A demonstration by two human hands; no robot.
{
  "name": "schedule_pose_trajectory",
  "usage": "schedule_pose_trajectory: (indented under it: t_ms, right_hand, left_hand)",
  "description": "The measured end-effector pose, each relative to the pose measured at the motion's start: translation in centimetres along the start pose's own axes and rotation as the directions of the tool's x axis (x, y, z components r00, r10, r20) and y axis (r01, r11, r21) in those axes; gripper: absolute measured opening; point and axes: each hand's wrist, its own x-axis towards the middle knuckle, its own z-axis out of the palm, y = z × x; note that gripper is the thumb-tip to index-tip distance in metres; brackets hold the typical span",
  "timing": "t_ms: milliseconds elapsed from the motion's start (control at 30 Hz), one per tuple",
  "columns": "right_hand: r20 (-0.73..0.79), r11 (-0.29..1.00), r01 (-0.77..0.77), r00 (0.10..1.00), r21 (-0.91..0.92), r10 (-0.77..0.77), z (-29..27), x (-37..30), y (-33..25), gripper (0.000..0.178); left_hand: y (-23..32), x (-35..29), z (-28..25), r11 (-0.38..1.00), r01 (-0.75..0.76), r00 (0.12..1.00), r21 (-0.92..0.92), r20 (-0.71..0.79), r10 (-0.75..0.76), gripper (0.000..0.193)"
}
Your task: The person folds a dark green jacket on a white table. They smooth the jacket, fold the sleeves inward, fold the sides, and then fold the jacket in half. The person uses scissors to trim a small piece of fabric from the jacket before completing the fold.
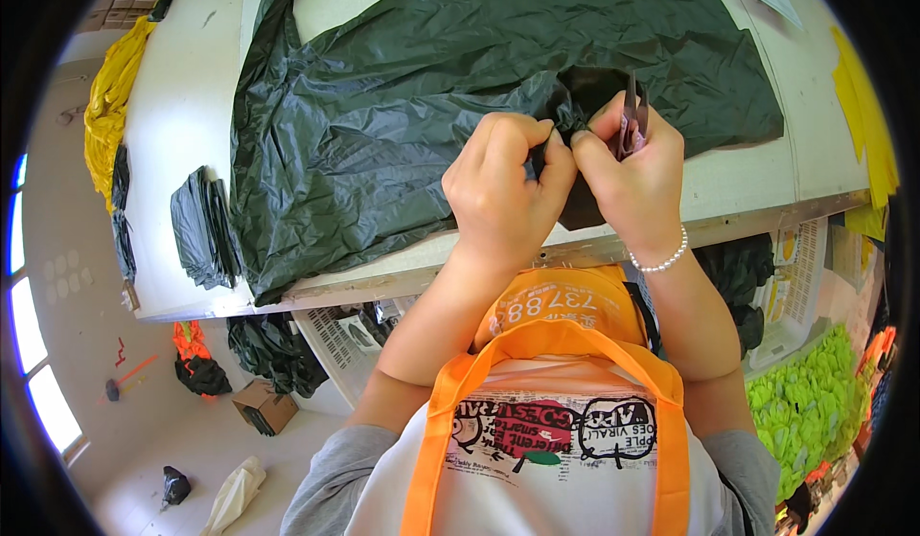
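A large piece of thin, shiny dark green fabric (374, 124) lies crumpled over the white table. My left hand (503, 177) is closed, thumb against curled fingers, pinching a gathered bit of it near the table's front edge. Close beside it, my right hand (640, 172) pinches the same gathered bit between thumb and forefinger. Tucked in that right hand is a small pair of thread snips (631, 119), blades pointing up and away from me. A darker fold of the fabric hangs behind and below both hands. The exact spot between my fingertips is too small to make out.
A stack of folded dark green pieces (203, 229) lies at the table's left. Yellow fabric (120, 105) hangs off the left edge, more yellow (862, 119) at the right. Below are white baskets (791, 287), bright green pieces (805, 402) and a cardboard box (265, 407).
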Motion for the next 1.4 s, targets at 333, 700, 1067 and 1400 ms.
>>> schedule_pose_trajectory:
  t_ms: [333, 700, 1067, 1400]
  right_hand:
    - [0.340, 0.957, -0.251, 0.921, 0.149, 0.189, -2.2, 0.8, -0.4, 0.009]
    - [0.235, 0.891, -0.338, 0.933, 0.303, 0.273, -2.2, -1.4, -4.1, 0.012]
    - [0.171, 0.964, -0.083, 0.977, -0.254, 0.129, -1.5, -2.1, -3.3, 0.010]
    - [0.188, 0.978, -0.097, 0.973, -0.187, 0.132, -1.5, -2.3, -3.1, 0.020]
  left_hand:
    - [0.3, 2.6, -2.3, 0.977, 0.191, 0.932, -0.092, 0.331, -0.150, 0.010]
    - [-0.4, 2.5, -1.9, 0.479, 0.699, 0.708, -0.530, 0.423, -0.566, 0.008]
    - [0.3, 2.1, -1.9, 0.540, 0.674, 0.737, -0.504, 0.409, -0.538, 0.009]
    - [0.5, 1.9, -1.7, 0.588, 0.647, 0.762, -0.486, 0.381, -0.523, 0.008]
